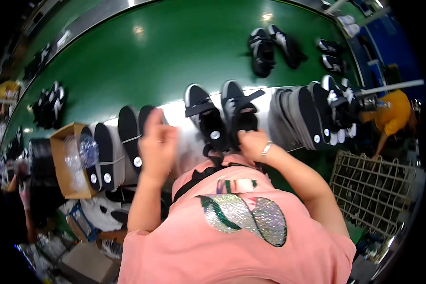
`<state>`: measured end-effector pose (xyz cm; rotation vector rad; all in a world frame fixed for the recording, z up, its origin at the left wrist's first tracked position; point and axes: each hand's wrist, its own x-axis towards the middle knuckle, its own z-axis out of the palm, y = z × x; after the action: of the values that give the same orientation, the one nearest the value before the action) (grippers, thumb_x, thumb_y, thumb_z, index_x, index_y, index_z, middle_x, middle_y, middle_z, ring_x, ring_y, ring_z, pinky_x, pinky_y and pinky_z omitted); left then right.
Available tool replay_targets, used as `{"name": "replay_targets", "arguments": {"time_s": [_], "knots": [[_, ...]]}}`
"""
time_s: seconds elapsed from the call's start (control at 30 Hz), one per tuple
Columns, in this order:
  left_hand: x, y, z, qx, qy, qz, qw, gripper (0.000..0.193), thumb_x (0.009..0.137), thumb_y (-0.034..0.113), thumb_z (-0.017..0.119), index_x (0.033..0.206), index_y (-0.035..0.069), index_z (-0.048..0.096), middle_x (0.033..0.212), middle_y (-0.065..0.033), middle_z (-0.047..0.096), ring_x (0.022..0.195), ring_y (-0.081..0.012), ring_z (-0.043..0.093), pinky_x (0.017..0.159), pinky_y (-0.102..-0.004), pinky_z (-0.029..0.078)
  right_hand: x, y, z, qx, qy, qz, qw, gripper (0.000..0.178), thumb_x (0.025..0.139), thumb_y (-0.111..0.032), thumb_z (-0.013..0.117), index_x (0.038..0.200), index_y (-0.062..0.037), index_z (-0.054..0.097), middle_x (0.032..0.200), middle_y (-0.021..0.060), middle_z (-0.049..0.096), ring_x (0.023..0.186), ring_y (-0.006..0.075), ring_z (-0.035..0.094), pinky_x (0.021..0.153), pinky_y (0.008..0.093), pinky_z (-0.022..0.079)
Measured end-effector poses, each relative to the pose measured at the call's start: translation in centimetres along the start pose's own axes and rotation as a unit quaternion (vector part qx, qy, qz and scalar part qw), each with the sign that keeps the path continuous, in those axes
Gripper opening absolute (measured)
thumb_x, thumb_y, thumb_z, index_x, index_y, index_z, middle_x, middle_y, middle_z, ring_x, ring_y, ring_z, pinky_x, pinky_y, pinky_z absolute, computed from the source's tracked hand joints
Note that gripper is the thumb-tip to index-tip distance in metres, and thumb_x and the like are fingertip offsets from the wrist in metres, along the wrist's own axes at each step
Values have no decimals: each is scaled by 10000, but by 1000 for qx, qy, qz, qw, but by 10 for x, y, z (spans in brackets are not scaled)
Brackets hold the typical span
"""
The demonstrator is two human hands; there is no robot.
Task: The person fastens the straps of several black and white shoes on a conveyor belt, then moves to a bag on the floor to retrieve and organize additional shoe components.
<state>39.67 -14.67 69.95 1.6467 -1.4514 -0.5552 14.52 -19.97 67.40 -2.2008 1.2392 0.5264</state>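
Note:
Two black shoes with white toes stand side by side in front of me, the left shoe (200,102) and the right shoe (233,98), toes pointing away. Each has a strap or lace across its top, and a round white label shows inside the left one. My right hand (254,143), with a band on its wrist, grips the right shoe at its heel opening. Raised to the left of the pair, my left hand (158,142) is smeared by motion, so its fingers are unclear. Just behind it lie black insoles (128,128) with round white labels, bundled together.
More insole stacks (293,113) stand at the right, beside several shoes. A cardboard box (64,165) with clear plastic bags sits at the left. Another shoe pair (261,52) rests on the green surface (184,42). A wire cage (371,189) and a person in orange (393,111) are at the right.

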Motion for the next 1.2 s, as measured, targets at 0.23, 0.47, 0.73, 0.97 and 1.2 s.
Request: {"name": "replay_targets", "arguments": {"time_s": [0.23,0.47,0.73,0.97,1.2], "knots": [[26,27,121,273,-293,-22,916,728,786,362,522,1327,34,162,664,-188,601,578,-350,593,525,-428,478,3,-13,2,30,10,-53,998,463,746,-375,563,1029,-10,524,838,148,609,852,309,573,849,509,334],[87,4,93,287,-171,-31,942,595,752,198,508,1276,65,260,661,-206,594,595,-374,586,568,-476,470,22,41,-62,174,399,-167,885,256,720,-164,587,944,-45,553,925,132,580,853,317,532,741,392,433],[172,-37,64,214,25,-6,976,628,774,120,553,1310,55,232,994,-192,531,883,-330,527,758,-397,429,116,124,-103,12,262,240,935,331,705,-194,600,1018,-100,547,1119,117,438,1072,281,419,829,430,395],[62,-27,110,44,-95,2,994,375,758,87,549,1110,-15,471,923,-147,529,821,-258,524,736,-337,427,137,163,-138,-51,197,331,921,281,721,-190,559,989,-146,631,1228,116,397,1197,301,288,893,554,290],[34,-22,123,-23,-217,-67,974,333,781,109,553,1084,-15,492,912,-128,539,770,-209,542,690,-306,451,135,244,-137,49,93,333,937,419,675,-280,640,1085,-217,576,1283,90,374,1228,302,273,912,499,362]]}}
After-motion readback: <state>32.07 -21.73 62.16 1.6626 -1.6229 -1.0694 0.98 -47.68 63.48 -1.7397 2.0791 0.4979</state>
